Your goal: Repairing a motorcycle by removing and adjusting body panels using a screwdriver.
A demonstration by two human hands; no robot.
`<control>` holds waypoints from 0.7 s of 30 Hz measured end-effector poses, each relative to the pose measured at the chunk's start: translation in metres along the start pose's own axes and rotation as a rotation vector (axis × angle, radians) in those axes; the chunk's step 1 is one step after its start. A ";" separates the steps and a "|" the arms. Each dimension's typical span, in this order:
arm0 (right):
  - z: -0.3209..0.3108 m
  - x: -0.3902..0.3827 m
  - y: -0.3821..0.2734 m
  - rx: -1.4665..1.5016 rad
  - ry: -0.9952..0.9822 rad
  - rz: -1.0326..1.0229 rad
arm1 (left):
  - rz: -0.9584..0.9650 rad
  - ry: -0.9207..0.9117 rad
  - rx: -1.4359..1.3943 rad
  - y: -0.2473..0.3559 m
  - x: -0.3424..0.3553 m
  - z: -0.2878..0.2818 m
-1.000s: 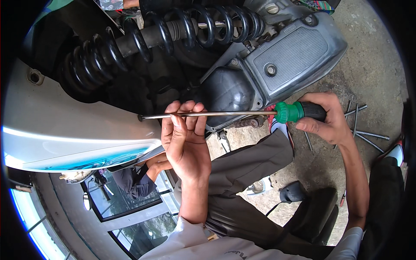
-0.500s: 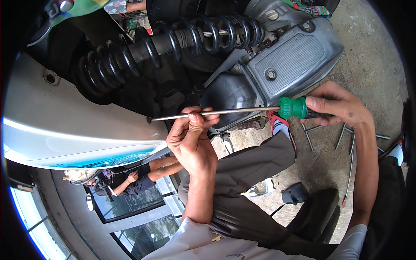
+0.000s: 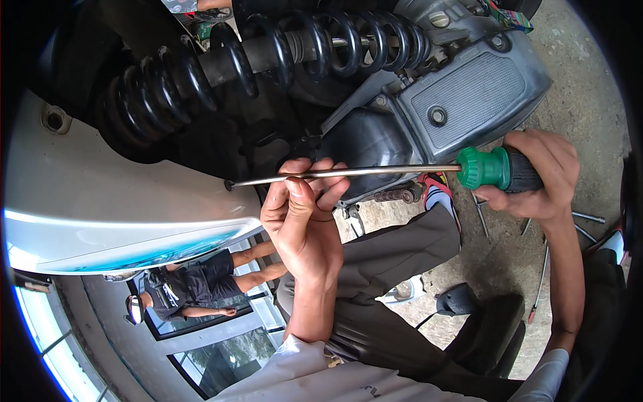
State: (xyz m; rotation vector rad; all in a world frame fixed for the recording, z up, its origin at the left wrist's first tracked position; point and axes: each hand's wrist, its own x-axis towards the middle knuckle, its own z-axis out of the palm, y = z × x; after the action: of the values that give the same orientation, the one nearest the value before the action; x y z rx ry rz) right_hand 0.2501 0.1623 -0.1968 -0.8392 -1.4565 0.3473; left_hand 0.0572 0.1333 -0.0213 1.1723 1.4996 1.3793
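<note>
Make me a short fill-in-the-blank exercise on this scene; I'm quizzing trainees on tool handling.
1. The right hand grips the screwdriver by its ____ handle.
2. The left hand steadies the screwdriver's metal ____ with its fingertips.
3. Above the shaft runs a black coil ____ around a shock absorber.
4. The screwdriver's tip meets the edge of a ____ body panel.

Missing words: green; shaft; spring; white
</note>
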 end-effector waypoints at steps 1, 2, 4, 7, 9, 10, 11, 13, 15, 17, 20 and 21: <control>0.002 -0.005 -0.001 0.005 -0.007 0.001 | -0.046 0.030 -0.073 0.001 -0.002 0.009; 0.006 -0.013 0.000 -0.056 0.017 -0.010 | -0.073 0.026 -0.055 0.000 -0.003 0.010; 0.013 -0.015 -0.005 -0.083 -0.011 0.057 | -0.108 0.013 -0.054 -0.004 0.003 0.005; 0.003 -0.015 -0.011 0.693 -0.011 0.750 | -0.019 -0.004 0.106 0.001 0.004 0.000; -0.010 -0.004 -0.014 1.001 -0.030 1.090 | -0.051 0.034 0.044 0.002 0.006 0.003; -0.012 -0.001 -0.016 0.842 -0.182 1.351 | -0.053 0.050 0.054 0.004 0.007 0.002; -0.017 -0.003 -0.018 0.652 -0.331 1.601 | -0.054 0.045 0.050 0.002 0.006 0.002; -0.014 -0.013 -0.023 0.617 -0.275 1.614 | -0.057 0.014 0.049 0.001 0.004 -0.001; -0.014 -0.011 -0.033 0.602 -0.212 1.542 | -0.055 0.018 0.066 0.005 0.000 -0.001; -0.015 -0.016 -0.042 0.614 -0.146 1.570 | -0.080 0.008 -0.023 0.007 -0.003 0.002; -0.019 -0.025 -0.043 0.698 -0.104 1.295 | -0.160 -0.037 -0.092 0.010 -0.003 0.008; -0.015 -0.030 -0.040 0.697 -0.106 1.297 | -0.221 -0.024 -0.138 0.012 -0.003 0.010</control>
State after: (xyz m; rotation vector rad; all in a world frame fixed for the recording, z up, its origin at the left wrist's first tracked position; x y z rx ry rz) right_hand 0.2497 0.1101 -0.1901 -1.0689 -0.5842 1.7611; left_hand 0.0694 0.1331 -0.0111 0.9058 1.4452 1.2917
